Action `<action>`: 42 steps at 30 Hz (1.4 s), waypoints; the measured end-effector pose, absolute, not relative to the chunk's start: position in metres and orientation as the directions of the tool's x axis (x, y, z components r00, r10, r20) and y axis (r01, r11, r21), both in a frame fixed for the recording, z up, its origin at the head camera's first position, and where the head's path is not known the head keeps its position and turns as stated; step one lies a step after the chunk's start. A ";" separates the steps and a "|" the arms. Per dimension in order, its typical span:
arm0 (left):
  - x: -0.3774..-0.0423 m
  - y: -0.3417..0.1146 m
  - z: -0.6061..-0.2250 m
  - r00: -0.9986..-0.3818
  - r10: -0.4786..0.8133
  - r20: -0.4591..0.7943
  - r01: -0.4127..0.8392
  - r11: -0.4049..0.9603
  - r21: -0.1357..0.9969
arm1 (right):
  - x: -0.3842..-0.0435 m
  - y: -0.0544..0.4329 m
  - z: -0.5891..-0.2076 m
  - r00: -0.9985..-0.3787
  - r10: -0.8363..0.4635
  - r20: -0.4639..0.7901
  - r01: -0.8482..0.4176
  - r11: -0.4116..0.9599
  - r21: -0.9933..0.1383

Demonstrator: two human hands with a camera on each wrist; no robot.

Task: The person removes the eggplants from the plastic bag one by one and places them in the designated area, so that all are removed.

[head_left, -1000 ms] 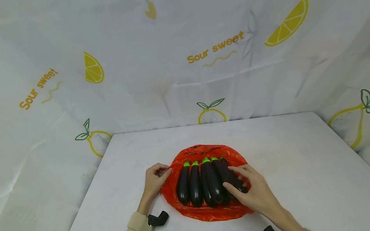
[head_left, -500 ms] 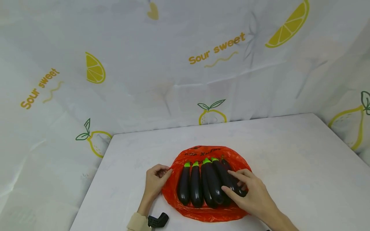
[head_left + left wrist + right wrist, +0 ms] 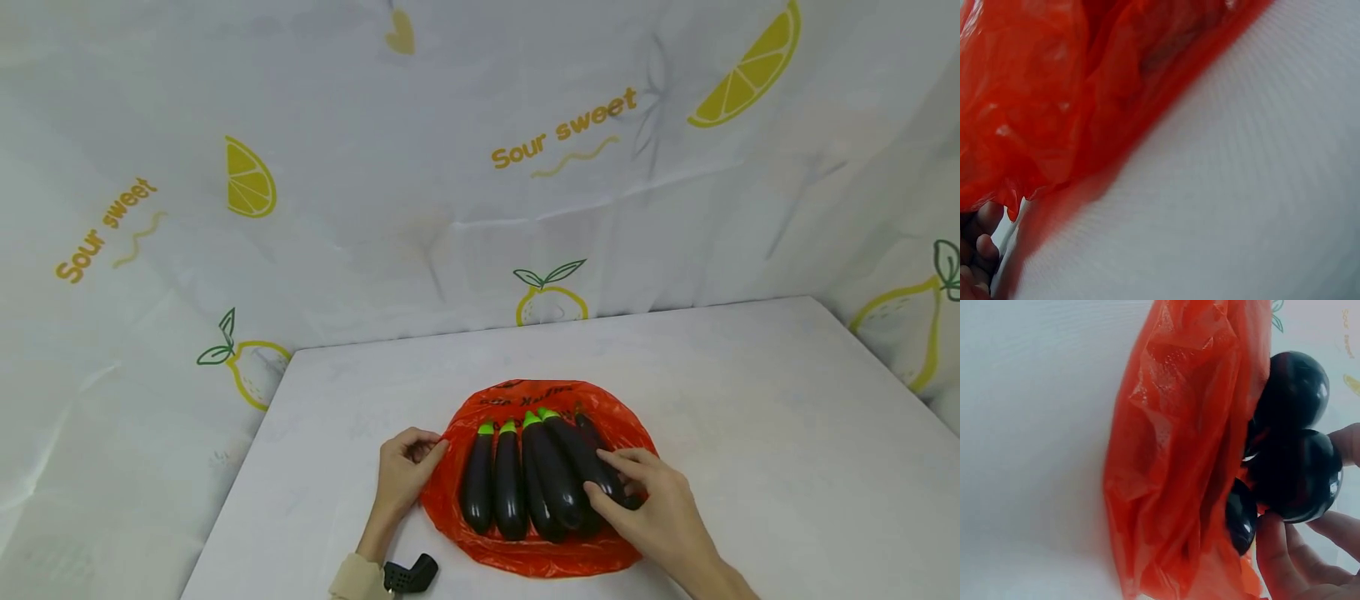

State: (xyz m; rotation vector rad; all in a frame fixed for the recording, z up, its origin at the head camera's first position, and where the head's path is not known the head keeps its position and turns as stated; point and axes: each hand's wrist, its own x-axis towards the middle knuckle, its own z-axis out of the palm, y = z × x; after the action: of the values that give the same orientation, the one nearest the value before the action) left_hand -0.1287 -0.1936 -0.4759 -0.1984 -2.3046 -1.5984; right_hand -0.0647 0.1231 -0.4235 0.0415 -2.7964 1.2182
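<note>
Several dark, glossy eggplants (image 3: 508, 492) with green caps lie side by side on an opened red plastic bag (image 3: 540, 565). My left hand (image 3: 405, 471) pinches the bag's left edge between thumb and fingers. At the right of the row, my right hand (image 3: 663, 510) grips one eggplant (image 3: 573, 450) near its rounded lower end, thumb on one side and fingers on the other. In the right wrist view this eggplant (image 3: 1310, 478) sits between the fingers, against its neighbour (image 3: 1297, 387). Another eggplant (image 3: 592, 429) lies to its right, partly hidden by that hand.
The bag rests on a white table (image 3: 360, 383). Behind it hangs a white cloth (image 3: 360, 233) printed with lemons and lettering. A black strap device (image 3: 411, 573) is at my left wrist.
My right hand has tightened around the right-hand eggplant and shifted it slightly left, against its neighbour. More of the eggplant to its right now shows. The left hand keeps its place.
</note>
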 end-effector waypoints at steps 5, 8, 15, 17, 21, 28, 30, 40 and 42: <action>-0.129 -0.194 -0.478 -0.936 -0.078 0.342 0.294 0.358 0.886 | -0.060 0.126 -0.419 -0.988 0.029 0.149 -0.095 0.651 -0.753; -0.129 -0.194 -0.478 -0.936 -0.079 0.343 0.294 0.360 0.885 | -0.058 0.130 -0.414 -0.976 0.040 0.215 -0.143 0.630 -0.763; -0.130 -0.194 -0.478 -0.939 -0.080 0.336 0.286 0.365 0.886 | -0.061 0.154 -0.403 -0.911 0.088 0.404 -0.278 0.595 -0.755; -0.130 -0.193 -0.477 -0.939 -0.082 0.333 0.283 0.367 0.886 | -0.066 0.163 -0.402 -0.897 0.111 0.427 -0.286 0.592 -0.753; -0.130 -0.193 -0.477 -0.940 -0.081 0.331 0.281 0.367 0.887 | -0.077 0.182 -0.406 -0.883 0.156 0.443 -0.273 0.598 -0.754; -0.129 -0.193 -0.479 -0.939 -0.088 0.332 0.279 0.367 0.887 | -0.092 0.201 -0.419 -0.882 0.197 0.428 -0.225 0.622 -0.750; -0.129 -0.193 -0.479 -0.938 -0.091 0.334 0.279 0.370 0.886 | -0.096 0.204 -0.423 -0.885 0.200 0.420 -0.211 0.632 -0.746; -0.128 -0.192 -0.479 -0.940 -0.101 0.327 0.268 0.379 0.886 | -0.111 0.217 -0.442 -0.899 0.225 0.376 -0.120 0.699 -0.705; -0.128 -0.192 -0.478 -0.939 -0.099 0.329 0.271 0.377 0.886 | -0.112 0.219 -0.445 -0.902 0.226 0.369 -0.114 0.699 -0.706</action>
State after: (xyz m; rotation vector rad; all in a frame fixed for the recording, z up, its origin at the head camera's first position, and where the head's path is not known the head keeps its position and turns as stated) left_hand -0.1282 -0.1920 -0.4781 -0.1501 -2.3140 -1.5816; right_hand -0.1122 0.2189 -0.4449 -0.0864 -2.4764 1.0688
